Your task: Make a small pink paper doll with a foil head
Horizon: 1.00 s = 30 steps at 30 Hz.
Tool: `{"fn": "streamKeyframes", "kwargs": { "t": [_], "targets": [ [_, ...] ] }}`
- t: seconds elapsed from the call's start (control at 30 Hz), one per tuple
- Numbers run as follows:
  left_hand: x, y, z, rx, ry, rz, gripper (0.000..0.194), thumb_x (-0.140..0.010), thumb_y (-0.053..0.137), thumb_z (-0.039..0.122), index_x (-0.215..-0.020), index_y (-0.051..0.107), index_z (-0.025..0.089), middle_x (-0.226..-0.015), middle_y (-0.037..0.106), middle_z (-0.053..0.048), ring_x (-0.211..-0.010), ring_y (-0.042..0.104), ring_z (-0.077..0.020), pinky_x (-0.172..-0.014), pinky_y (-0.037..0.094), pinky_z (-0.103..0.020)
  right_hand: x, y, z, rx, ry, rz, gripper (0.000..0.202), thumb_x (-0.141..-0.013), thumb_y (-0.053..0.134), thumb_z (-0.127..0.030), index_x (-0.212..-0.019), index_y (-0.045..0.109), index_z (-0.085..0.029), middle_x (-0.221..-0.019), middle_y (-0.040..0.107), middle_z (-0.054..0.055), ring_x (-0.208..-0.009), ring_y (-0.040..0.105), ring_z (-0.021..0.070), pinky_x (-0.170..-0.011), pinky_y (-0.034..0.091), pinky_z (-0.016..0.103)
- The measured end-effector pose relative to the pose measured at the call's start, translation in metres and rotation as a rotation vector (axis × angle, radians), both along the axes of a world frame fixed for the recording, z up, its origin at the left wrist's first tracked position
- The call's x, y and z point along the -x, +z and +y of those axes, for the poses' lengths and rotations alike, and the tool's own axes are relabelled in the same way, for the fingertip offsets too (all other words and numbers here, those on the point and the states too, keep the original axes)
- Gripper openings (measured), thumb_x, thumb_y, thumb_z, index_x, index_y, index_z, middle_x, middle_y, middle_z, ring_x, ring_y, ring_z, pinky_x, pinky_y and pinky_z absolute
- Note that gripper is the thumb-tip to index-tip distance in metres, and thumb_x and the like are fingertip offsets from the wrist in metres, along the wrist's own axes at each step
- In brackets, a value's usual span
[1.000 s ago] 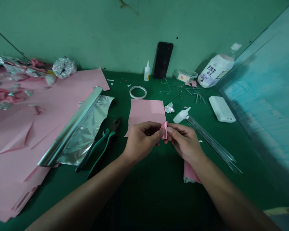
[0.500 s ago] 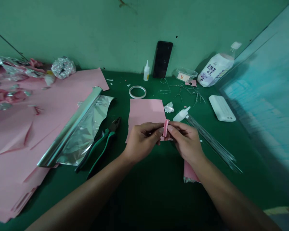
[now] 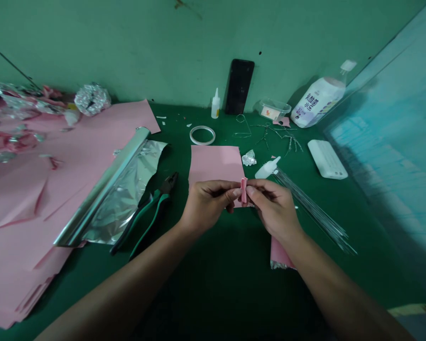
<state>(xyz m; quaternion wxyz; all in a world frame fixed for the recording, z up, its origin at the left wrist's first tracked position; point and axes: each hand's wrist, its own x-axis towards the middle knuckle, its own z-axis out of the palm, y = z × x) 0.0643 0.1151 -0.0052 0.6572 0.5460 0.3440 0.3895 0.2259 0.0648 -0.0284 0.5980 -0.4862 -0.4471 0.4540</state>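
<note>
Pinching small folded pink piece (image 3: pixel 244 190) btwn L hand (image 3: pixel 203 206) & R hand (image 3: pixel 277 208), holding it approx. upright above near edge of pink sheet (image 3: pixel 216 163) on desk (image 3: pixel 213 274). Poss. risking creasing or tearing it by squeezing too hard, or unfolding it by loosening either grip; also maybe risking bumping nozzle bottle (image 3: pixel 265 169) w/ R knuckles.

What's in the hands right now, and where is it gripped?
A small folded pink paper strip, pinched at its side edges between the left hand and the right hand.
</note>
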Motion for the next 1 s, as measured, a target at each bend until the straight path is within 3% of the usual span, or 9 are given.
{"fn": "streamKeyframes", "kwargs": {
  "t": [0.53, 1.0],
  "targets": [
    [-0.0016, 0.0029, 0.0021, 0.091, -0.059, -0.095, 0.022, -0.071, 0.083, 0.032, -0.077, 0.072, 0.014, -0.067, 0.069, -0.003, -0.056, 0.06, -0.0107, -0.051, 0.05, -0.023, 0.0037, 0.0048, -0.0002, -0.035, 0.091, 0.067, 0.013, -0.087, 0.071, -0.021, -0.096, 0.077, -0.027, -0.073, 0.069, -0.001, -0.067, 0.066, 0.0114, -0.064, 0.057, 0.027],
    [-0.0023, -0.005, 0.0046, 0.113, -0.179, -0.198, 0.016, -0.082, 0.074, 0.028, -0.091, 0.074, 0.014, -0.074, 0.068, -0.003, -0.064, 0.06, -0.0108, -0.056, 0.048, -0.023, 0.0038, 0.0055, -0.0012, -0.008, 0.084, 0.113, 0.006, -0.085, 0.072, -0.022, -0.091, 0.074, -0.024, -0.071, 0.068, -0.001, -0.065, 0.065, 0.0118, -0.063, 0.057, 0.028]
  ]
}}
